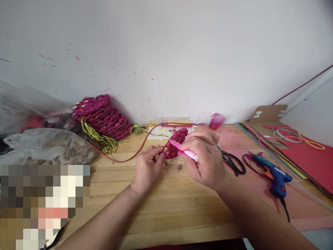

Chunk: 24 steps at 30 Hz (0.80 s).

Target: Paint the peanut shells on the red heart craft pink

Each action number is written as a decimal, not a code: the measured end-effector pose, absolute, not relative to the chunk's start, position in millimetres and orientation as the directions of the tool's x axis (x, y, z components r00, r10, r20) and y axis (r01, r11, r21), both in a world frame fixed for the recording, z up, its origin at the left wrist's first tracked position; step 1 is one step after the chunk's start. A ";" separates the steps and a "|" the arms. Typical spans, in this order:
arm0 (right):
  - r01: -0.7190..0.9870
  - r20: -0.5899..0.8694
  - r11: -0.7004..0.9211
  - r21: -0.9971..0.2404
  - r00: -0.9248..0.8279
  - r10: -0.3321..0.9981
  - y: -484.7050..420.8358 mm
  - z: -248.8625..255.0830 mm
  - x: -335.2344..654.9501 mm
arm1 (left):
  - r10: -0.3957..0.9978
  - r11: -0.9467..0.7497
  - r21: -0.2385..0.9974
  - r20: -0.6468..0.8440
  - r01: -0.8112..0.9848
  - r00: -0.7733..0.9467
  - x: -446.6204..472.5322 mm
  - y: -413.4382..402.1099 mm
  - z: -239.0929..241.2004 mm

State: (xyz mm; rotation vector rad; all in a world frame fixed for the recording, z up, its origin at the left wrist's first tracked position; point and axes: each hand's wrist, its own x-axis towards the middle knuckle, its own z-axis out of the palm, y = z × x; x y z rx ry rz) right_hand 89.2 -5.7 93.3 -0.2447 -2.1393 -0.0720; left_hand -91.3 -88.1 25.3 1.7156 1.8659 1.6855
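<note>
Between my hands a magenta craft piece made of rounded, petal-like bits is held tilted above the wooden table. My left hand pinches its lower left edge between thumb and fingers. A white pen-like tool stained with pink, perhaps a brush or marker, is gripped in my right hand, its tip against the face of the piece. Part of the piece is hidden behind my right fingers. A stack of similar magenta pieces with yellow-green strings leans against the wall at the left.
Black-handled scissors and a blue glue gun lie at the right. A pink-stained cup stands by the wall. Plastic bags fill the left. A red cord crosses the table; red sheets lie far right.
</note>
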 end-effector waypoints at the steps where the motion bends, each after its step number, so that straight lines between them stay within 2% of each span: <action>1: 0.208 0.833 0.978 -0.033 -0.535 0.142 -5.7 93.4 89.4 | 0.742 -0.248 0.731 0.566 0.636 -0.360 -91.3 -88.0 25.3; 5: 0.223 0.847 0.974 -0.046 -0.508 0.157 -5.2 94.7 90.5 | 0.743 -0.240 0.732 0.561 0.637 -0.365 -91.6 -87.8 25.0; 14: 0.198 0.833 0.952 -0.232 -0.465 0.299 -1.0 94.1 88.7 | 0.755 -0.220 0.774 0.520 0.593 -0.399 -94.0 -86.9 21.7; 18: 0.181 0.843 0.950 -0.253 -0.440 0.309 0.6 94.2 88.6 | 0.763 -0.205 0.784 0.504 0.586 -0.406 -93.8 -86.8 21.8; 21: 0.145 0.834 0.964 -0.221 -0.484 0.264 -0.1 92.8 87.3 | 0.767 -0.203 0.790 0.495 0.579 -0.407 -93.7 -86.7 21.7; 24: 0.178 0.846 0.963 -0.200 -0.464 0.261 -0.3 92.3 87.0 | 0.769 -0.197 0.801 0.484 0.566 -0.417 -93.8 -86.1 21.1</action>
